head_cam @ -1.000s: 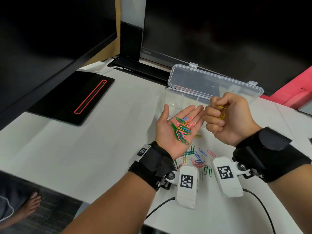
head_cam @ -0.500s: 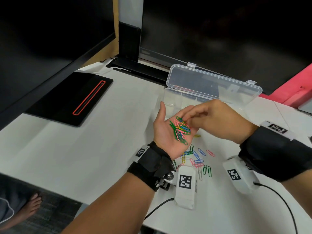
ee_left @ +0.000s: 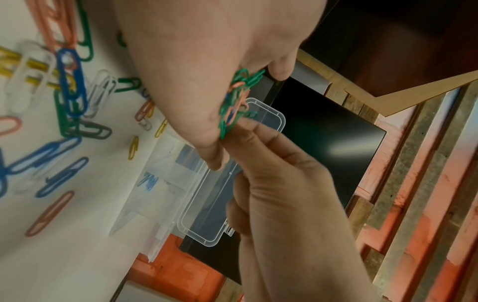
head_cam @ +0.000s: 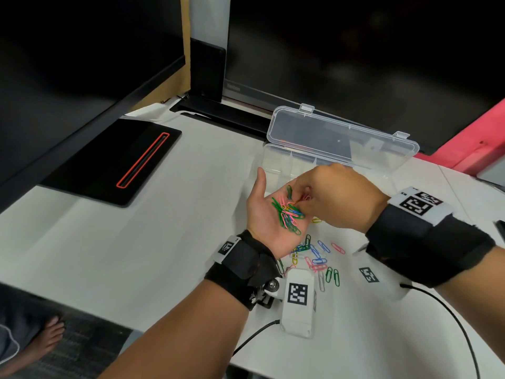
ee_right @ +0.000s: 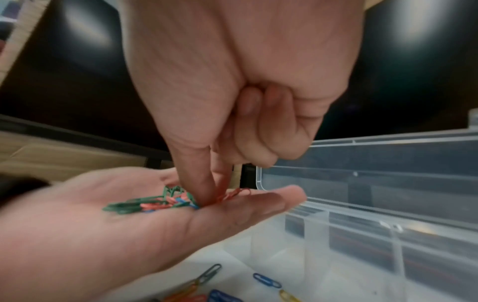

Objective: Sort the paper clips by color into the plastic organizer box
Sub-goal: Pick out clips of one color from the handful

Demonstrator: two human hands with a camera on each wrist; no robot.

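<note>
Picking step: right hand (head_cam: 338, 198) pinches into clips (head_cam: 288, 213) heaped on the flat, upturned left hand (head_cam: 269, 214); next, probably one colour to the organizer box (head_cam: 289, 162).

The head view looks steeply down from above. Each wrist view sits very near its hand, facing along the fingers. All three share the clear plastic hinged organizer box (head_cam: 328, 149) (ee_left: 207, 183) (ee_right: 375, 214).

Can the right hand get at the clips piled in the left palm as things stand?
Likely yes: the left hand lies flat, palm up, leaving the clip pile uncovered, and the right hand already has its fingertips down in it.
</note>
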